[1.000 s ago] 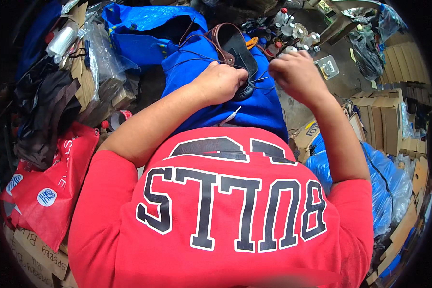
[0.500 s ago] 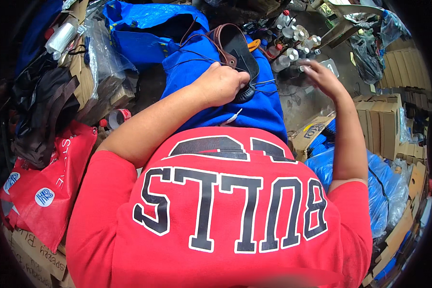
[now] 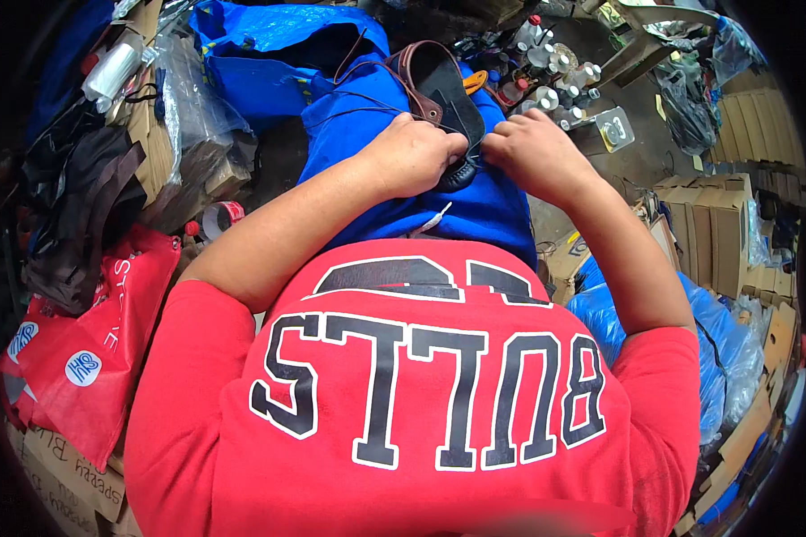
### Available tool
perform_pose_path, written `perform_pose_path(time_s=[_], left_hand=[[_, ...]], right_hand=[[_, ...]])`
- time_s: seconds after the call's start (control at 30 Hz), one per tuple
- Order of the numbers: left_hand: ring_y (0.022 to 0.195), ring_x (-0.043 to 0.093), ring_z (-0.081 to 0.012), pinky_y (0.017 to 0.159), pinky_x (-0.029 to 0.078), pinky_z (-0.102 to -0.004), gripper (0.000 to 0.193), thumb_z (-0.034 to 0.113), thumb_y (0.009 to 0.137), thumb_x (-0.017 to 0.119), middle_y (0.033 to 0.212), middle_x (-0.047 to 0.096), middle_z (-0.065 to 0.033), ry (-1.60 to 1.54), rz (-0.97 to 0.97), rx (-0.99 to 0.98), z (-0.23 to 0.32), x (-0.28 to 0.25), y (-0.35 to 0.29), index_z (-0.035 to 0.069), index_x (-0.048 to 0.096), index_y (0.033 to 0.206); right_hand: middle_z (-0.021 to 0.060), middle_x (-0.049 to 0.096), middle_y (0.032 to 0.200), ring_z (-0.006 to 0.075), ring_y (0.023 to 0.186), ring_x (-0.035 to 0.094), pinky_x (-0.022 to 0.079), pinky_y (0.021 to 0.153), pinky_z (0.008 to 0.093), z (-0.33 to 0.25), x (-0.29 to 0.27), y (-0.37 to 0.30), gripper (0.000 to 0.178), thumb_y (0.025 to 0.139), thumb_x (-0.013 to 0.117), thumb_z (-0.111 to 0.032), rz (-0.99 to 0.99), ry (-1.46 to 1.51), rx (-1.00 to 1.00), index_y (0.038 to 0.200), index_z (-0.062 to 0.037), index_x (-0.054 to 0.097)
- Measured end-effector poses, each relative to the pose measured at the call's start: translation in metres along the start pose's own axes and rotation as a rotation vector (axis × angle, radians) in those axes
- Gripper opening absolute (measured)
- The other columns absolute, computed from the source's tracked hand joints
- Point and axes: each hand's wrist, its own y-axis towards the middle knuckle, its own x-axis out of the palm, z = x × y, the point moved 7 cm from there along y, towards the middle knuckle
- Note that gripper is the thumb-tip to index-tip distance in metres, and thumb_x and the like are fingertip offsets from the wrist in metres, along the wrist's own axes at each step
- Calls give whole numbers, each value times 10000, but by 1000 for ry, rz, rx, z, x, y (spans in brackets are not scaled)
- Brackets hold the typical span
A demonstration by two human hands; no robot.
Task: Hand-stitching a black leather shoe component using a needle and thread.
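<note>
A dark leather shoe (image 3: 455, 109) with a brown collar lies across my lap on blue shorts (image 3: 354, 183), its gathered black toe toward me. My left hand (image 3: 414, 154) is closed on the shoe's left side near the toe. On the opposite side, my right hand (image 3: 535, 154) is close against the shoe, fingers curled in a pinch; whatever lies between them is hidden. Dark cord (image 3: 358, 97) trails from the shoe over the shorts to the left. An orange piece (image 3: 475, 82), perhaps a tool handle, shows just beyond the shoe's right edge.
Several plastic bottles (image 3: 546, 67) crowd the floor at the far right, beside a clear container (image 3: 613, 130). A blue bag (image 3: 260, 63) stands far left. Cardboard boxes (image 3: 707, 224) and a blue plastic bundle (image 3: 703, 358) are on the right; a red bag (image 3: 107, 349) lies left.
My right hand has come in from the right, where it was raised with fingers apart, to the shoe's right side, and its fingers have curled. My left hand stays on the shoe.
</note>
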Motion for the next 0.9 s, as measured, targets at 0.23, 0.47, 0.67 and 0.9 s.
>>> perform_pose_path(time_s=[0.23, 0.47, 0.67, 0.9], left_hand=[[815, 612, -250, 738, 391, -395, 117, 103, 814, 518, 774, 609, -49, 194, 135, 114, 5, -13, -28, 135, 575, 911], [783, 614, -211, 705, 423, -342, 98, 78, 817, 588, 781, 621, -58, 159, 345, -119, -52, -80, -124, 88, 622, 909], [906, 606, -144, 803, 485, -290, 77, 77, 867, 631, 907, 630, -70, -1095, 394, 264, 23, -119, -55, 7, 604, 848], [746, 602, -188, 638, 473, -322, 132, 161, 863, 633, 795, 618, -70, -518, 120, -9, 0, -54, -67, 37, 589, 871]], right_hand=[[49, 602, 729, 234, 787, 616, 401, 801, 363, 4, 22, -1, 74, 809, 548, -135, -108, 70, -58, 880, -149, 565], [76, 646, 738, 147, 746, 608, 442, 750, 299, 116, 44, -123, 66, 817, 662, -134, 28, 621, 719, 860, -90, 638], [68, 625, 820, 130, 716, 565, 461, 771, 299, 63, -51, -28, 200, 942, 553, -226, 854, 1829, 250, 969, -46, 637], [70, 622, 809, 127, 721, 556, 460, 709, 289, 7, -19, -34, 213, 944, 522, -221, -19, 1146, 274, 946, -39, 633]])
